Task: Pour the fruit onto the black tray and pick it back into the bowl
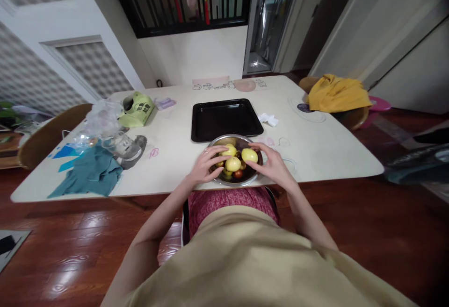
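A round metal bowl at the table's near edge holds several yellow-green round fruits and a small reddish one. My right hand reaches in from the right, thumb and fingers around a large yellow fruit. On the other side, my left hand has its fingers spread over the bowl's left rim, fingertips touching another yellow fruit and thumb lower down. A paler yellow fruit lies between the two hands. Just behind the bowl is a black baking tray, with nothing on it.
On the left stand a light-green bag, clear plastic bags and a teal cloth. A crumpled white tissue lies right of the tray. Yellow cloth covers a chair at the far right.
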### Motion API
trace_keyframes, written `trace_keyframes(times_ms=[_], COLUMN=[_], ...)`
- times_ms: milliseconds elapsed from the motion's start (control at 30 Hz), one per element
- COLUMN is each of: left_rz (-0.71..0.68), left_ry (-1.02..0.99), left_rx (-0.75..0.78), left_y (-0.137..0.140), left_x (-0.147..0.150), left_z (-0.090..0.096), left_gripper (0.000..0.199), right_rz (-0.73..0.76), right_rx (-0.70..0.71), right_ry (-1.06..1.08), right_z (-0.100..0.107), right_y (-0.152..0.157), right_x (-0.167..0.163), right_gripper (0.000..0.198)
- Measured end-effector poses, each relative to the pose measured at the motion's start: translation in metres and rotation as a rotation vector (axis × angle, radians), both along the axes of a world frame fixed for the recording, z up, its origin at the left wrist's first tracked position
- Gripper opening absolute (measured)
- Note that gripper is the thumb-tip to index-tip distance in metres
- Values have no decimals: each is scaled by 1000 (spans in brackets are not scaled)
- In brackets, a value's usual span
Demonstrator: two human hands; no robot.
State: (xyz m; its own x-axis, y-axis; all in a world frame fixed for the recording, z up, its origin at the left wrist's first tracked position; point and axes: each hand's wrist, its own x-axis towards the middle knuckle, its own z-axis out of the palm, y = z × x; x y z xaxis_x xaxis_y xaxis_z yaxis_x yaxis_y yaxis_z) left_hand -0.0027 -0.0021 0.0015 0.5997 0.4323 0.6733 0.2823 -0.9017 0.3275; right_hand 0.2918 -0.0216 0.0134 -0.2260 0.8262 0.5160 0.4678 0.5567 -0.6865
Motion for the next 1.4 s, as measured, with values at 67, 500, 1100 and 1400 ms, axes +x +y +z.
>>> trace_keyframes(times_ms=[67, 500, 1100, 1400], left_rz=[-3, -17, 261, 226], left_ry=[15, 28, -198, -201], left_rx=[16, 0, -152, -180], left_y=[1, 3, -5, -5], left_x=[-1, -2, 2, 2], left_z=[0, 0, -1, -3], left_gripper=[41, 40, 50, 47], right_rz=[-22, -81, -179, -169], right_rx=[5, 68, 73, 72], right_ry=[67, 59, 451, 486], right_z=[-3, -17, -35, -34], right_y=[4, 5, 6, 7], right_x=[-4, -27, -38, -38], right_gripper=[45, 37, 46, 45])
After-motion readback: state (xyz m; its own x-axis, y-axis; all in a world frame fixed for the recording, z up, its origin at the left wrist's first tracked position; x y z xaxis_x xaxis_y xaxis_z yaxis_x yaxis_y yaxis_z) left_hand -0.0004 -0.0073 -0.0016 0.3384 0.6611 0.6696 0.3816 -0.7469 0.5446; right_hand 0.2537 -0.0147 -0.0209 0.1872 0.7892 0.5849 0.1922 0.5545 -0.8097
